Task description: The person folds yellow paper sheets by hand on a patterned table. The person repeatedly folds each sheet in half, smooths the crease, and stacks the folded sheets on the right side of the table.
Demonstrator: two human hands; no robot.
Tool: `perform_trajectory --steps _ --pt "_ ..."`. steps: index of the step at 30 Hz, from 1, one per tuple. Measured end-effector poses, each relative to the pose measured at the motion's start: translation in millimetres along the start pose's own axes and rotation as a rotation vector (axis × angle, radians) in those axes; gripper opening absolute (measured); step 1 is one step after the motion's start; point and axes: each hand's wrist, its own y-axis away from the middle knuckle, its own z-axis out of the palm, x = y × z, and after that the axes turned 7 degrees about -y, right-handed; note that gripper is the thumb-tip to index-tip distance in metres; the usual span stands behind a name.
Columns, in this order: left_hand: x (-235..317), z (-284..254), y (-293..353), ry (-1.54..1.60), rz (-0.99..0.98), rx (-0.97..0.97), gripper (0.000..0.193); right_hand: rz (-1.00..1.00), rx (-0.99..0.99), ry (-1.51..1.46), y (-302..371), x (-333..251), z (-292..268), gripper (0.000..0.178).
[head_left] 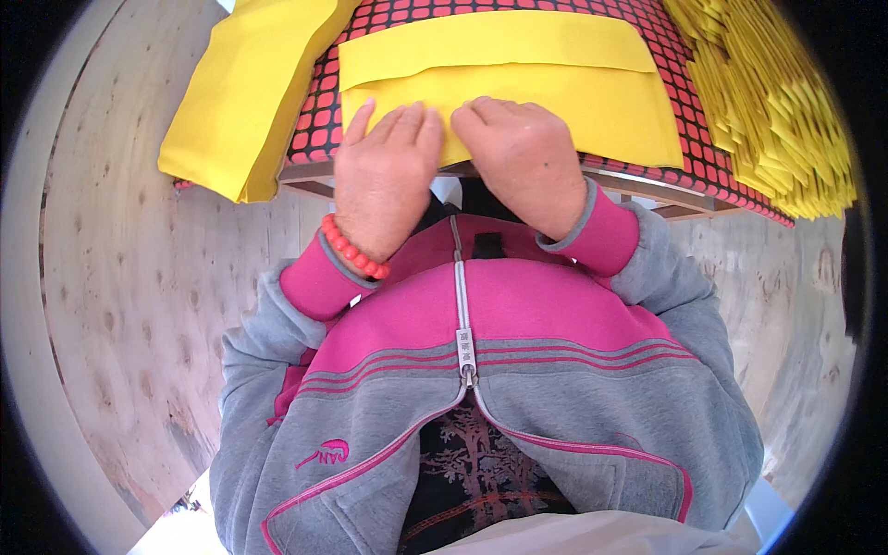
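Observation:
A yellow padded envelope (518, 88) lies flat on a table covered with a red-and-black grid mat (703, 153), its flap folded over along the far side. My left hand (384, 176) rests palm down on the envelope's near edge, fingers together, with a red bead bracelet (354, 250) on the wrist. My right hand (523, 157) presses the same near edge beside it, fingers curled under. Both hands touch each other at the middle of the envelope.
A stack of yellow envelopes (250, 92) hangs over the table's left edge. Several more yellow envelopes (777, 102) are piled at the right. Plywood floor (129, 296) surrounds the table. My grey and pink zip jacket (481, 370) fills the lower view.

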Motion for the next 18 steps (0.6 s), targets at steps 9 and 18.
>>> perform_trajectory --steps 9,18 --pt "-45 6 10 0.112 0.008 0.003 0.035 0.063 -0.019 0.128 47 62 -47 0.010" --pt "-89 17 -3 0.743 -0.226 -0.185 0.015 0.357 -0.227 -0.272 82 165 -126 0.032"
